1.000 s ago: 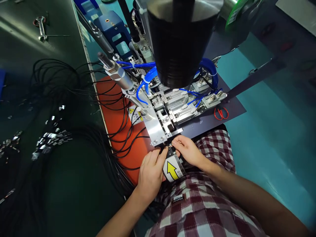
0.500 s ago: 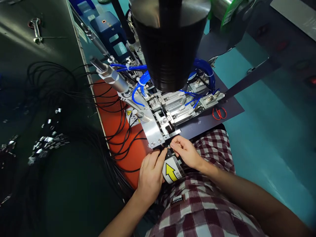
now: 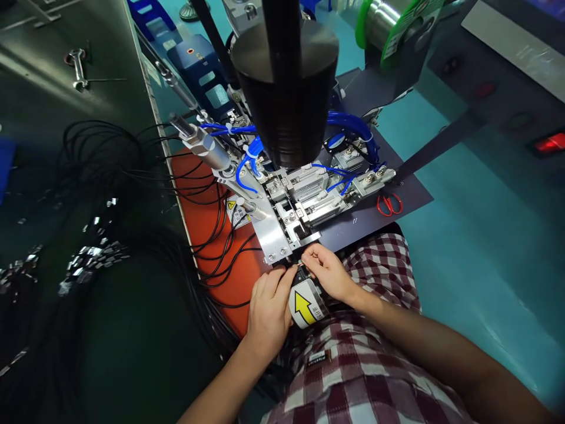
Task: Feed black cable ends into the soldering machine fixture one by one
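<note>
My left hand [image 3: 268,307] lies on the front of the orange mat [image 3: 207,235], fingers curled, fingertips pinched at a small black part [image 3: 301,274] just below the metal fixture [image 3: 282,229]. My right hand [image 3: 327,272] meets it from the right, thumb and forefinger pinched on the same small part. A white plate with a yellow arrow [image 3: 305,307] sits between the hands. What the fingers hold beyond the black part is too small to make out.
A big black cylinder [image 3: 286,94] hangs over the fixture, with blue air hoses [image 3: 247,165] around it. Black cables [image 3: 106,176] with metal ends spread over the dark table at left. Red scissors [image 3: 388,204] lie right of the fixture. A wrench [image 3: 78,66] lies far left.
Both hands stay pinched at the small part below the fixture. The view has tilted slightly; the hands have barely moved.
</note>
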Available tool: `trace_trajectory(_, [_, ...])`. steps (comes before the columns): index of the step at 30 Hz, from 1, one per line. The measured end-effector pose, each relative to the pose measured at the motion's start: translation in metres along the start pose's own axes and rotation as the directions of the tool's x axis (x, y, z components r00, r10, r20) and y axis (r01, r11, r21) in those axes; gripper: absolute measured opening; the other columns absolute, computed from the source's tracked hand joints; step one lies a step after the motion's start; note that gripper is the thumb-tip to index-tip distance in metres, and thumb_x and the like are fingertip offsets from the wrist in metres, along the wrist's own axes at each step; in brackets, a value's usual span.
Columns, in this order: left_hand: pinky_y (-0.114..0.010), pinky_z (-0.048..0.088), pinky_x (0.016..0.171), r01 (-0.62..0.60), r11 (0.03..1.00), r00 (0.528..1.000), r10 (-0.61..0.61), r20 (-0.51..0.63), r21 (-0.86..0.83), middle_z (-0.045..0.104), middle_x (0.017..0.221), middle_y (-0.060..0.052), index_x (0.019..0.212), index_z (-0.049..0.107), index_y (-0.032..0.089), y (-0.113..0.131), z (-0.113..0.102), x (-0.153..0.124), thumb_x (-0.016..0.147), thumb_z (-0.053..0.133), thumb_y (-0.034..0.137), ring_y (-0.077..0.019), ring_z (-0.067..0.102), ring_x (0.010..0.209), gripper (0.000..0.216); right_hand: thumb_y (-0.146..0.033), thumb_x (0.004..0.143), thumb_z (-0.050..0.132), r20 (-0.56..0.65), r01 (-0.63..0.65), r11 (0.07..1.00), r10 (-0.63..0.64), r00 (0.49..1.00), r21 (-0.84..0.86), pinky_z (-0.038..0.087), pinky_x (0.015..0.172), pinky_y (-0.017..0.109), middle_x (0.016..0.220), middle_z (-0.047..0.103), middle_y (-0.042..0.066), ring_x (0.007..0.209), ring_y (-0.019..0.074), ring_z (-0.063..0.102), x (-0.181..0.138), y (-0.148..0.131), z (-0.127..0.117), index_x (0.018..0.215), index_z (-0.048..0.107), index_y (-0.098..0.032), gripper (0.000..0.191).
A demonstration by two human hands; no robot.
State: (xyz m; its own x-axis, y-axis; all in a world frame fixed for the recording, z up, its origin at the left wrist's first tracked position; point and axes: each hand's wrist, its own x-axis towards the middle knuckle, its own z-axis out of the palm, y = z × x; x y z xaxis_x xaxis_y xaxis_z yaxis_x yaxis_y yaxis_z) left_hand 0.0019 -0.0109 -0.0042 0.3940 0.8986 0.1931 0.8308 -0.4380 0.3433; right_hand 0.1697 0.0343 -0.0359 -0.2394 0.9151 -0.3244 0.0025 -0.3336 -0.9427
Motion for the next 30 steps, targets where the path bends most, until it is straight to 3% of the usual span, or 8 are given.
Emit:
trace_trajectory(3, [-0.035,0.042,0.082,-0.013,1.000,1.000,0.013,-0.018,-0.002,0.057,0.108,-0.012,0.127,0.051,0.013,-0.001,0.001,-0.001,0.090,0.041,0.009,-0.0224,0.050,0.093,0.039,-0.032,0.091,0.050,-0.045,0.078,0.980,-0.087,0.995,-0.182,0.034,0.055,0.026,0.067,0.050,-0.003,0.060,0.0122,0.044,-0.003,-0.006,0.000,0.077,0.052,-0.020,0.019])
trace_trajectory(5, [-0.035,0.042,0.083,-0.020,1.000,1.000,0.020,-0.020,0.006,0.057,0.108,-0.012,0.128,0.050,0.014,-0.001,0.002,-0.001,0.091,0.040,0.009,-0.0224,0.050,0.093,0.039,-0.031,0.091,0.050,-0.055,0.088,0.972,-0.102,0.993,-0.217,0.034,0.057,0.027,0.068,0.051,-0.002,0.061,0.0126,0.045,-0.003,-0.007,-0.001,0.077,0.052,-0.019,0.018])
trace_trajectory(11, [-0.034,0.042,0.081,-0.017,1.000,1.000,0.017,-0.015,-0.001,0.058,0.106,-0.011,0.129,0.048,0.015,-0.001,0.001,0.001,0.091,0.038,0.007,-0.0219,0.051,0.093,0.040,-0.042,0.088,0.053,0.033,-0.100,0.986,0.096,0.995,0.130,0.033,0.053,0.026,0.054,0.044,-0.007,0.050,0.0104,0.039,0.002,0.001,0.001,0.075,0.049,-0.019,0.026])
trace_trajectory(15, [-0.035,0.042,0.079,-0.005,0.999,1.000,0.004,0.023,0.043,0.059,0.107,-0.012,0.129,0.048,0.014,0.001,0.001,0.002,0.091,0.037,0.008,-0.0224,0.051,0.090,0.039,-0.049,0.087,0.054,0.058,-0.106,0.984,0.099,0.993,0.141,0.035,0.056,0.027,0.059,0.050,-0.005,0.053,0.0106,0.043,0.003,0.003,0.001,0.076,0.050,-0.019,0.033])
trace_trajectory(20, [-0.036,0.043,0.077,-0.015,0.989,0.999,0.008,0.046,0.147,0.059,0.107,-0.013,0.127,0.050,0.010,0.005,0.004,0.002,0.090,0.040,0.009,-0.0236,0.051,0.087,0.038,-0.054,0.083,0.058,0.008,-0.080,0.973,0.080,0.997,0.215,0.029,0.051,0.026,0.053,0.043,-0.007,0.050,0.0097,0.036,0.003,0.003,0.007,0.074,0.049,-0.019,0.036])
trace_trajectory(25, [-0.034,0.044,0.078,0.000,0.995,1.000,0.001,-0.012,0.098,0.059,0.106,-0.012,0.124,0.053,0.012,0.005,0.003,0.004,0.088,0.039,0.006,-0.0222,0.052,0.089,0.039,-0.053,0.080,0.060,0.027,-0.054,0.967,0.049,0.998,0.249,0.027,0.050,0.025,0.054,0.043,-0.007,0.049,0.0091,0.034,0.005,0.000,0.008,0.071,0.047,-0.019,0.037])
trace_trajectory(30, [-0.033,0.044,0.073,0.044,0.990,0.999,-0.047,0.020,0.136,0.061,0.105,-0.011,0.122,0.057,0.016,0.009,0.006,0.007,0.088,0.042,0.008,-0.0213,0.054,0.084,0.038,-0.053,0.081,0.059,-0.009,-0.008,0.977,0.010,1.000,0.211,0.027,0.050,0.026,0.055,0.041,-0.007,0.050,0.0095,0.034,0.006,0.007,0.007,0.070,0.046,-0.020,0.037])
